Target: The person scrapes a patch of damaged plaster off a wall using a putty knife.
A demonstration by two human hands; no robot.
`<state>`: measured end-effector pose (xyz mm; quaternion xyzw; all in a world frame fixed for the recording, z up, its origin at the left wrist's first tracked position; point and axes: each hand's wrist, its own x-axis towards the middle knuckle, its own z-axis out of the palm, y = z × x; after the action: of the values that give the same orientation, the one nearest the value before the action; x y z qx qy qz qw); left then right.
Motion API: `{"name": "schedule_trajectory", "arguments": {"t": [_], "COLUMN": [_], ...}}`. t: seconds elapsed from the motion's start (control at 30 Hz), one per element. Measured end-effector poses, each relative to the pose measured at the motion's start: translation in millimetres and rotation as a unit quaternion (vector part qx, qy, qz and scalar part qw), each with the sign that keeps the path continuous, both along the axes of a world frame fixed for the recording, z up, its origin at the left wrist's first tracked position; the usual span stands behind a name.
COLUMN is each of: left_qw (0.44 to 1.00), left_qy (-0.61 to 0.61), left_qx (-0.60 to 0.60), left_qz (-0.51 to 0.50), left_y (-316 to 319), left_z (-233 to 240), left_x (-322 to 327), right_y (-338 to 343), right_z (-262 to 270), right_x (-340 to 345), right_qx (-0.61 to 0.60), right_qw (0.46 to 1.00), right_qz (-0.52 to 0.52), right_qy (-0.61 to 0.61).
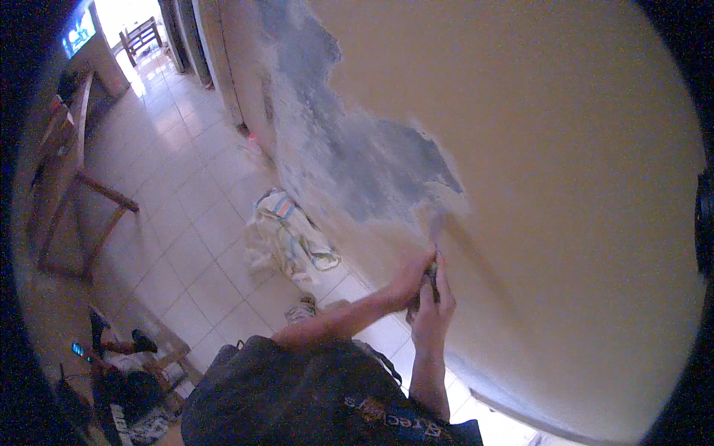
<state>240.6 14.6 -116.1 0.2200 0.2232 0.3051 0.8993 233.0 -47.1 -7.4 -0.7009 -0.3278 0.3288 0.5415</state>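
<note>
My left hand (411, 277) and my right hand (436, 312) are together on the dark handle of a scraper-like hand tool (430, 268). My right fingers lie along the handle, while the left hand closes around it from the other side. The tool's blurred blade (436, 224) points up the picture against a beige painted wall (558, 184). It is at the lower edge of a rough grey patch (379, 161) where the paint is gone. Whether the blade touches the wall is hard to tell.
A crumpled woven sack or cloth (290, 234) lies on the tiled floor (195, 234) by the wall's foot. Wooden furniture (109, 192) stands at the left. A seated person (134, 384) is at lower left, near a lit phone (78, 349). A bright doorway (128, 28) opens at the far end.
</note>
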Motion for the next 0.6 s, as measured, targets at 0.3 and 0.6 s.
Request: {"name": "schedule_trajectory", "arguments": {"t": [0.3,0.6], "left_qw": [0.987,0.99], "left_qy": [0.108,0.118], "left_qx": [0.113,0.042], "left_qz": [-0.048,-0.059], "left_y": [-9.2,0.2], "left_z": [20.7,46.3], "left_x": [-18.1,-35.3], "right_y": [-11.9,-5.1], "right_z": [-13.6,-24.6], "right_x": [10.5,13.2], "right_qx": [-0.008,-0.036], "right_qw": [1.0,0.999], "right_qz": [-0.022,0.01], "right_qy": [-0.011,-0.026]}}
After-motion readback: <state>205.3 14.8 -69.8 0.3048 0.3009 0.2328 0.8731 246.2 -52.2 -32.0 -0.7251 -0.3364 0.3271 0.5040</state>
